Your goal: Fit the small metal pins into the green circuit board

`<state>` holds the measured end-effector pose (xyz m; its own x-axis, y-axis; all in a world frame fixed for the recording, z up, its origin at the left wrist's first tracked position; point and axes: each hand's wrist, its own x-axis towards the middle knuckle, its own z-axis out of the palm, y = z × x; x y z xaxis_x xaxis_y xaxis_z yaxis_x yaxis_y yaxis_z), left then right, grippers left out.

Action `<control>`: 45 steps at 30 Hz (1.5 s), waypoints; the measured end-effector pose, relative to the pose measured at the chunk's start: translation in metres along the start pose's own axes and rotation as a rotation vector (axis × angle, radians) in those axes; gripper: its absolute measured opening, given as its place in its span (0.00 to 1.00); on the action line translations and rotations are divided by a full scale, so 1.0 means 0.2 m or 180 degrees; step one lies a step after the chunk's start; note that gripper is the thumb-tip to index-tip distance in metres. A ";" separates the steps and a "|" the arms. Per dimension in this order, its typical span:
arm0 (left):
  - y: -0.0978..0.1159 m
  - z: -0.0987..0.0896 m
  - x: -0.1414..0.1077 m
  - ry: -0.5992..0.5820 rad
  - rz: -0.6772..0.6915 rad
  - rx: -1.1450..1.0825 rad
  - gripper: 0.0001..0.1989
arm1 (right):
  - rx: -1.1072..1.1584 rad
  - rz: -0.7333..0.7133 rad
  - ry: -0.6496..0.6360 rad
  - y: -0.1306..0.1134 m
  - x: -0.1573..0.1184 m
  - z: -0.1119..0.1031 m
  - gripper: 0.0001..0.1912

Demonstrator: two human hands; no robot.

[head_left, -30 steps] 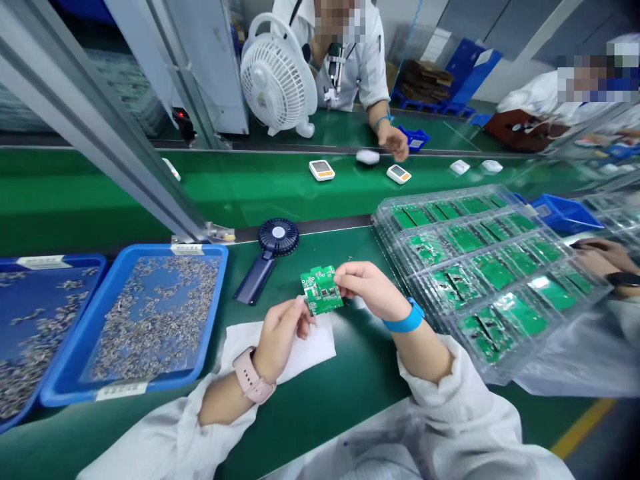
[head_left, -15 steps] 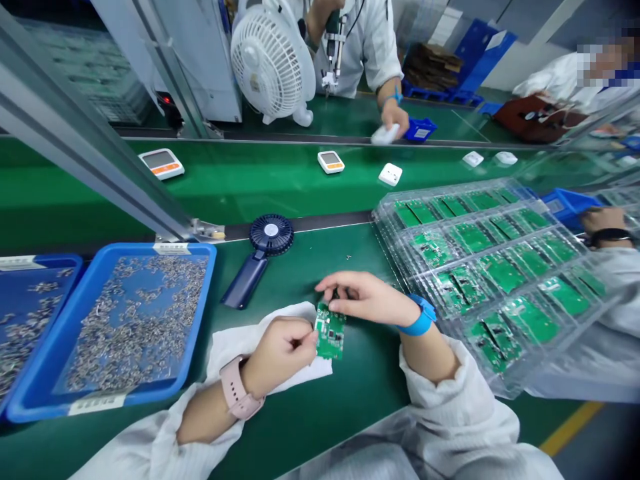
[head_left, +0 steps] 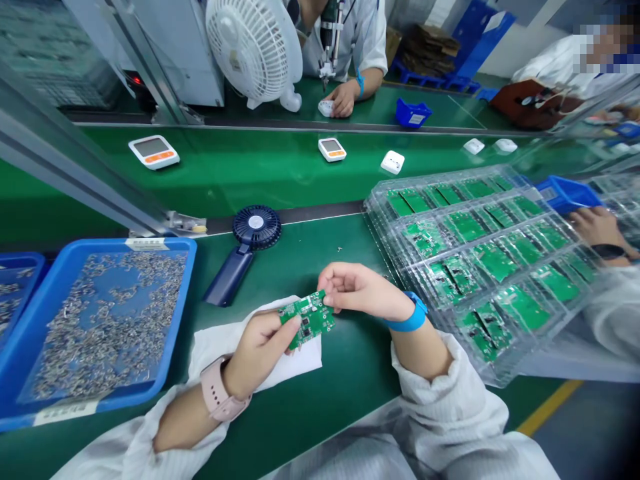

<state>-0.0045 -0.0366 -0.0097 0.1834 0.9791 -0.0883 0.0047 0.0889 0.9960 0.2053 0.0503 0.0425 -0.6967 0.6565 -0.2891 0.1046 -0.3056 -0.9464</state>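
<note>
The left hand points toward the far right, thumb extended over bent fingers. Slightly farther, the right hand points left, fingers curled, thumb and forefinger pinched close.

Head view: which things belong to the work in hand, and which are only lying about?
Likely belonging:
green circuit board, in left hand, right hand at its corner
clear tray of circuit boards
perhaps blue tray of small metal parts

Probably lying about:
navy handheld fan
white cloth or paper

Green circuit board; navy fan at its eleven o'clock, blue tray at nine, pink watchband at eight
</note>
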 end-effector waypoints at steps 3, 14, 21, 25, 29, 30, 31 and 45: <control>0.01 0.01 0.02 0.0397 -0.0360 -0.0535 0.24 | -0.0559 -0.0335 0.0776 0.00 0.00 -0.03 0.10; 0.08 0.01 0.08 0.0792 -0.0739 -0.1953 0.21 | -0.3607 -0.0408 0.1314 0.05 0.00 -0.11 0.11; 0.07 0.01 0.07 0.0842 -0.0804 -0.1890 0.22 | -0.4253 -0.0082 0.2222 0.04 -0.04 -0.17 0.13; 0.07 0.01 0.07 0.0946 -0.0824 -0.1923 0.22 | -0.4200 0.0005 0.2682 0.04 -0.07 -0.21 0.15; 0.08 0.01 0.07 0.0937 -0.0831 -0.1842 0.22 | -0.4015 -0.0082 0.2486 0.03 -0.07 -0.19 0.14; 0.08 0.01 0.07 0.0931 -0.0827 -0.1782 0.22 | -0.3951 -0.0127 0.2426 0.04 -0.06 -0.19 0.14; 0.08 0.01 0.07 0.0919 -0.0815 -0.1714 0.22 | -0.3901 -0.0169 0.2375 0.04 -0.06 -0.18 0.13; 0.07 0.02 0.07 0.0913 -0.0765 -0.1774 0.21 | -0.3957 -0.0633 0.2168 0.17 0.15 -0.20 0.07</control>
<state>0.0015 -0.0225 0.0035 -0.0283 0.9233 -0.3831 -0.5097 0.3163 0.8001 0.2173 0.0867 -0.0048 -0.3403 0.9217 0.1862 0.8377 0.3871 -0.3852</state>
